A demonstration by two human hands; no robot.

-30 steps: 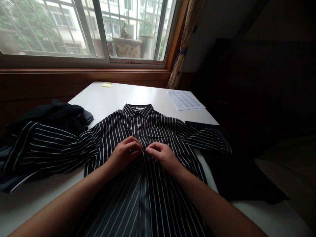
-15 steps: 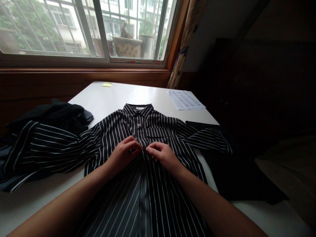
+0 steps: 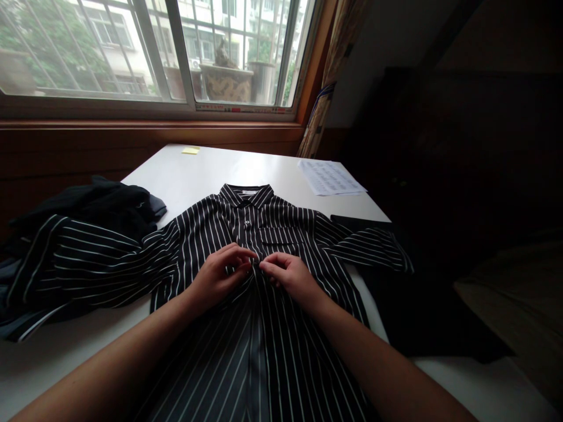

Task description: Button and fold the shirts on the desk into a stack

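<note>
A black shirt with white stripes (image 3: 200, 231) lies face up, its collar toward the window and its sleeves spread to both sides. One white button (image 3: 247, 223) shows below the collar. At the front opening, my left hand (image 3: 226, 269) has thumb and fingers curled in a pinch at the placket edge. Close beside it, my right hand (image 3: 288, 274) pinches the other edge of the placket. Whatever small part sits between the fingertips is hidden. Below the hands the front hangs apart, showing the greyer inside.
Dark folded clothes (image 3: 101, 205) are heaped at the left, partly under a sleeve. Black fabric (image 3: 422, 316) lies at the right edge. The white table (image 3: 246, 167) also holds printed sheets (image 3: 329, 177) and a yellow note (image 3: 190, 150). Behind stands a window (image 3: 237, 58).
My left fingers have shifted slightly, the index finger stretching toward the right fingertips. My right hand and the shirt have hardly moved.
</note>
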